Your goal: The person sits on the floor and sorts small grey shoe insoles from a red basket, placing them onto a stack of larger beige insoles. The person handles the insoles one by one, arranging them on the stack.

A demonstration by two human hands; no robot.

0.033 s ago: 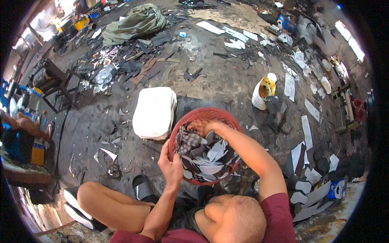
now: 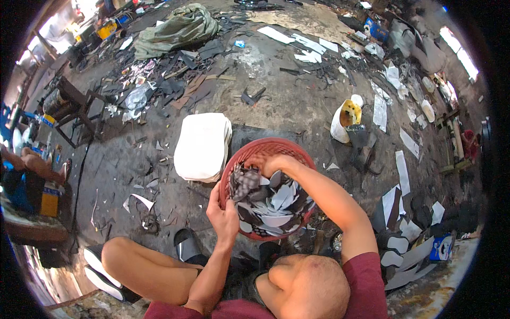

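Steadily brace the red basket (image 2: pixel 295 150) while your right hand (image 2: pixel 267 164) works inside it.
Your left hand (image 2: pixel 223 213) grips the basket's left rim, fingers closed around it; hold firmly there, because pressure from inside could tip the basket, which stands in front of you, just right of the white stack (image 2: pixel 201 146). Your right hand reaches in over the right side, toward the far wall; its fingers are blurred and partly hidden, so you cannot tell whether they grip anything. Part the overlapping pale cut pieces (image 2: pixel 283 198) with light fingertip pressure, since pulling a bunch would probably bend them, and work around the dark patterned material (image 2: pixel 246 183) rather than forcing your hand underneath.
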